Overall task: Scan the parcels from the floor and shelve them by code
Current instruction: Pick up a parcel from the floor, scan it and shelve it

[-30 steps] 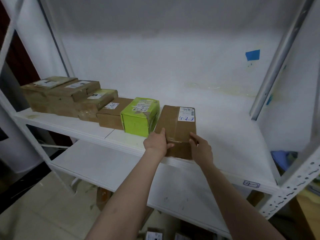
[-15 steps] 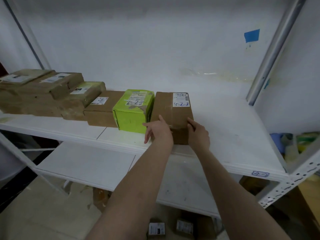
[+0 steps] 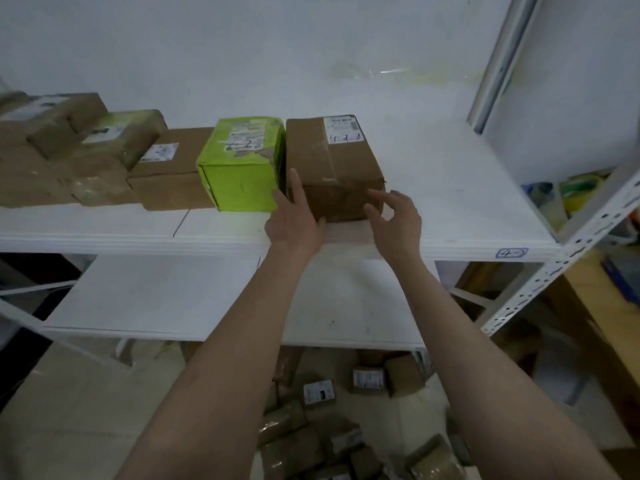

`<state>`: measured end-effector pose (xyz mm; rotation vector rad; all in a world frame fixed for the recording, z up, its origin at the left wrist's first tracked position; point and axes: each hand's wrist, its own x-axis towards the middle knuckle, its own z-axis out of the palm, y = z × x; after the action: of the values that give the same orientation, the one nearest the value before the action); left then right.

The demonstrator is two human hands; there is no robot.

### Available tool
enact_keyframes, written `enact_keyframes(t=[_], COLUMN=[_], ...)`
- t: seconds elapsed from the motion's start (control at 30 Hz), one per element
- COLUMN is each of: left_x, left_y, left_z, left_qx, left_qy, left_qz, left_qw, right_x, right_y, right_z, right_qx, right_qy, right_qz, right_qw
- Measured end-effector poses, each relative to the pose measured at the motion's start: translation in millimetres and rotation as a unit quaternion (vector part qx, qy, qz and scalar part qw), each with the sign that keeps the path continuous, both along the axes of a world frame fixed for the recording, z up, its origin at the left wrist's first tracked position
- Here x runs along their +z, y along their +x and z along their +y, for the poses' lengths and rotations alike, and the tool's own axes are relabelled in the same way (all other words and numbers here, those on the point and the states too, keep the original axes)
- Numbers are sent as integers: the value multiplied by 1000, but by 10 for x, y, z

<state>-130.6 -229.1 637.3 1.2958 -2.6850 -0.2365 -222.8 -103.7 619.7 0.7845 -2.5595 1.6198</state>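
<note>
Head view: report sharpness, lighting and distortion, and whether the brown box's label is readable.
Head view: soft all over; the label on the brown box shows scrawled marks, no readable print. Head view: dim, even light, one glare streak on the back wall. Head view: the wide lens leans the shelf post at right.
</note>
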Motion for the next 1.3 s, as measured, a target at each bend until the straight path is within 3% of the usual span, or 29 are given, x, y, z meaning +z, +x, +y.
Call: enact_keyframes(t=[0.13,0.23,0.37,0.47,0.6,0.7,0.83,1.1,1.3], left_x=[-460,-962,-1817,-2376,-3075,-3581,-4183,-5352,-6260], left_y=[350,622,1032,1368,1717,1857,1849,1790,1906], left_z=[344,633,917,1071,1301,1557,1886,2054,2053], left_qx=[45,64,78,113,116,120,120,127,121], left_qy=[42,96,170,241,305,320,361,426,423], left_qz=[195,229,142,34,-141,-219,-244,-216,-226], left_qw=[979,967,972,963,935,914,892,870,869], right_x=[-595,-1163,-1947,-2529,-3249,-3692,-4293,-5537,-6473], right_y=[431,679,906,930,888,846,803,922,1229], right_z=[266,439,751,1044,1456,1708,1960,2038,1869], right_qx=[-86,-93,-24,41,123,195,262,296,261], right_qy=[-57,-23,80,187,311,408,473,523,539], right_qz=[28,15,-30,-96,-182,-206,-204,-246,-246], right_qw=[994,995,996,977,925,868,816,761,762])
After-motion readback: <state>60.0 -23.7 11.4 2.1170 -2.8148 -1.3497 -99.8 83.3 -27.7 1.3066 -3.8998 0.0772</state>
